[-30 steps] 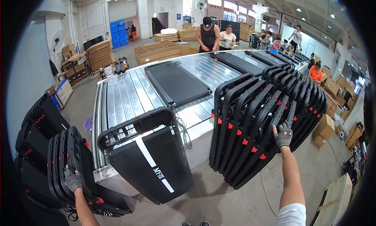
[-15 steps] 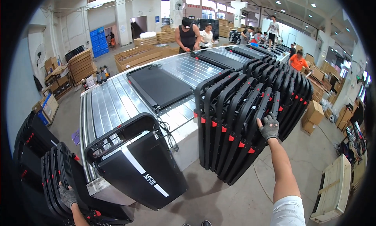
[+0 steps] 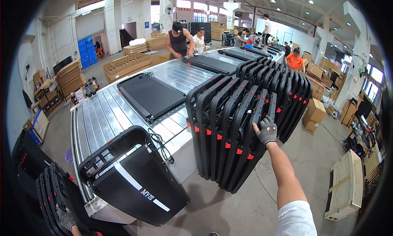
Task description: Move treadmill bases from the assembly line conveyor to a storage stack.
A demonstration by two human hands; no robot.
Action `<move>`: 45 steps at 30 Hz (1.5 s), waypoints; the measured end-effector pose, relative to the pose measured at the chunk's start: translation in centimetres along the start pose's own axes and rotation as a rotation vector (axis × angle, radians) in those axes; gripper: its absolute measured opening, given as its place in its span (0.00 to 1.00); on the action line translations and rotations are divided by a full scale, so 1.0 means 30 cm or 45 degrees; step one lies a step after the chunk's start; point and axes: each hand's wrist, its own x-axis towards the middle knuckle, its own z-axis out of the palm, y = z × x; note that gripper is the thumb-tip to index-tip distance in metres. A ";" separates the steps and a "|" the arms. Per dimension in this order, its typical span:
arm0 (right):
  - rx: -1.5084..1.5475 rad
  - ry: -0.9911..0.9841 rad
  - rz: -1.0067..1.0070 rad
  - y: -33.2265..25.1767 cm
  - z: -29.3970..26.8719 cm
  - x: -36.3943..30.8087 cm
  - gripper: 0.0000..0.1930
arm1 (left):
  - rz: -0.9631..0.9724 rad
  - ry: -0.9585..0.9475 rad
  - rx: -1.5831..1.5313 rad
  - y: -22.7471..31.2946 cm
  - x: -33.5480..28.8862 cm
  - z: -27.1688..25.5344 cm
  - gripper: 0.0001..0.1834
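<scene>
My right hand (image 3: 267, 130), in a grey fingerless glove, is closed over the edge of the nearest frame in a tight row of upright black frames (image 3: 229, 129) with red corner pieces. They look like folded treadmills. At the lower left my left hand (image 3: 66, 219), gloved alike, grips the edge of another stack of black frames (image 3: 51, 195); its fingertips are partly hidden. Between my arms a black treadmill-like unit (image 3: 135, 191) with a white stripe leans against the metal table's end. A black cable (image 3: 157, 144) hangs beside it.
The long slatted metal table (image 3: 98, 117) carries flat black units (image 3: 151, 94). A person in a black top (image 3: 179, 45) and one in orange (image 3: 294, 60) stand along it. Cartons (image 3: 314, 115) and a wooden crate (image 3: 346, 185) are on the right; more black units (image 3: 28, 158) stand far left.
The whole view has swung right, so everything sits further left in the picture. Both my hands keep their places on the frames. The person in the black top now bends over the table.
</scene>
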 end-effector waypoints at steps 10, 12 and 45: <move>0.017 0.010 -0.010 -0.013 -0.018 0.004 0.25 | -0.028 -0.047 0.071 -0.025 0.007 -0.013 0.34; 0.026 0.058 -0.036 -0.012 -0.002 0.004 0.24 | 0.017 -0.003 0.058 -0.011 -0.014 -0.027 0.34; 0.137 0.093 -0.036 -0.040 -0.001 -0.004 0.20 | -0.025 -0.063 0.079 0.135 -0.073 -0.193 0.34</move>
